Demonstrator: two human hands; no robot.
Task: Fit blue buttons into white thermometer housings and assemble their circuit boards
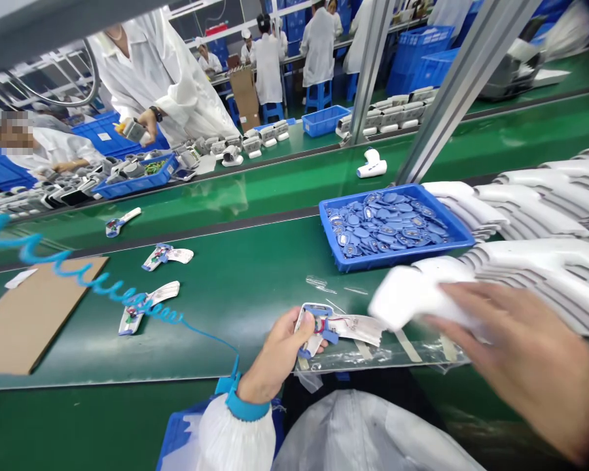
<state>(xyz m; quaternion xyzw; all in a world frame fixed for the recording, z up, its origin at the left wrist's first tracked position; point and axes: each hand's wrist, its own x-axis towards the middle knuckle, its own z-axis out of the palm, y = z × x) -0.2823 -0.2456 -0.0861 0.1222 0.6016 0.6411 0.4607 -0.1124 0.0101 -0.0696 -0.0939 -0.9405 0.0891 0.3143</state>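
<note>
Straight ahead at 12 o'clock from my left hand (279, 353), which is closed on a white half-shell with a blue insert (319, 324), the bare green conveyor belt (245, 268) lies open up to the black dividing strip (201, 230). At 1 o'clock a blue plastic tray of round blue parts (402, 260) blocks the way, and a slanted aluminium post (446, 85) rises behind it. From 2 to 3 o'clock, rows of white plastic housings (544, 261) crowd my right hand (520, 353). The blurred white plastic shell (407, 297) it holds sits just beside them. At 10 o'clock three open white half-shells (164, 292) lie scattered with gaps between them, and a blue coiled cord (78, 275) crosses the nearest. A flat brown cardboard sheet (34, 314) fills 9 o'clock.
</note>
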